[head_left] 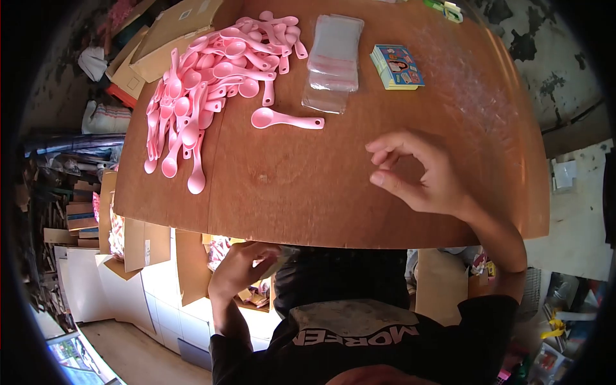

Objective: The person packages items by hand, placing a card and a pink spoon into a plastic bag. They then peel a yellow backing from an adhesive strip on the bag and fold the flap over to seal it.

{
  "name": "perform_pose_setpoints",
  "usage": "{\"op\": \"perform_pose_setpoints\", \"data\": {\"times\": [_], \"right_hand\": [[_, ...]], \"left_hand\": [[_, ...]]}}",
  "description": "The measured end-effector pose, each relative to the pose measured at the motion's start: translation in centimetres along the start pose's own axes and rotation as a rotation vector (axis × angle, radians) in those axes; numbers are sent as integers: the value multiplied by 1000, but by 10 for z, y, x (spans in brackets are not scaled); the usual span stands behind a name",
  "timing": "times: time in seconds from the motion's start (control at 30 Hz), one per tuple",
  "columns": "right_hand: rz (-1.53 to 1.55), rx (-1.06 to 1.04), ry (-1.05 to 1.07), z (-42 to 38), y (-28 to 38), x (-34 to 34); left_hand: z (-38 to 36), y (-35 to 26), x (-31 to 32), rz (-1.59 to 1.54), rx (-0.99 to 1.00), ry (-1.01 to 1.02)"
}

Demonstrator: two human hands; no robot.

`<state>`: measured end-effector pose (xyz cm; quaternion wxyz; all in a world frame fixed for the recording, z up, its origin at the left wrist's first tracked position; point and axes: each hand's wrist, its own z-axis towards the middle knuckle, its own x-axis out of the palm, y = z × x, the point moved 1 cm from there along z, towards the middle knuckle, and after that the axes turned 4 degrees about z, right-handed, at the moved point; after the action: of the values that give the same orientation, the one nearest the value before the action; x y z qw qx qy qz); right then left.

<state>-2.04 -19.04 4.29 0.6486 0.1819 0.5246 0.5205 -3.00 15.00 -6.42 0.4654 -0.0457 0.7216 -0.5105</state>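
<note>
My right hand [420, 172] is over the right half of the brown table, fingers curled and thumb apart from them, with nothing visible between. Below the front edge, my left hand [242, 266] is closed near my lap, with something greenish and unclear at its fingertips. One pink spoon [287, 120] lies alone mid-table, its handle pointing right. Left of it spreads a heap of pink spoons [192, 80]. Clear plastic bags [335, 51] lie stacked at the back centre. Beside them is a stack of colourful printed cards [398, 67].
The wooden table [308, 186] has its front edge close to my body. A cardboard box [176, 38] stands at the back left. Crumpled clear plastic [478, 90] covers part of the right side. A green-and-white object [444, 9] sits at the far edge. Open cartons [192, 266] are below the table.
</note>
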Motion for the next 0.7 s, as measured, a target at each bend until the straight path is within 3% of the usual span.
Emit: {"op": "perform_pose_setpoints", "data": {"times": [0.07, 0.13, 0.17, 0.2, 0.27, 0.33, 0.37, 0.4, 0.47, 0.6, 0.7], "right_hand": [[-26, 24, -57, 15, -15, -6], [-106, 109, -137, 37, -31, -12], [-105, 108, -142, 49, -41, -14], [-219, 57, -134, 62, -53, -15], [-330, 5, -126, 78, -65, -11], [-577, -51, -93, 91, -71, -3], [-631, -21, -97, 95, -76, 2], [-629, -29, -96, 98, -79, 4], [-605, 189, -2, 102, -86, 9], [-571, 123, -59, 101, -91, 7], [-589, 37, -129, 98, -87, 3]], "left_hand": [[-14, 60, 5, 301, -303, -66], [-45, 113, 15, 568, -444, -103], [-54, 135, 20, 468, -610, -18], [-64, 154, 26, 664, -644, 134], [-65, 152, 34, 437, -631, 117], [-58, 139, 42, 238, -391, 41], [-49, 121, 42, 186, -408, 75], [-42, 100, 40, 135, -425, 109], [-35, 72, 40, 110, -432, 189], [-19, 16, 21, -135, -66, 326], [-9, -27, -1, -214, 23, 454]]}}
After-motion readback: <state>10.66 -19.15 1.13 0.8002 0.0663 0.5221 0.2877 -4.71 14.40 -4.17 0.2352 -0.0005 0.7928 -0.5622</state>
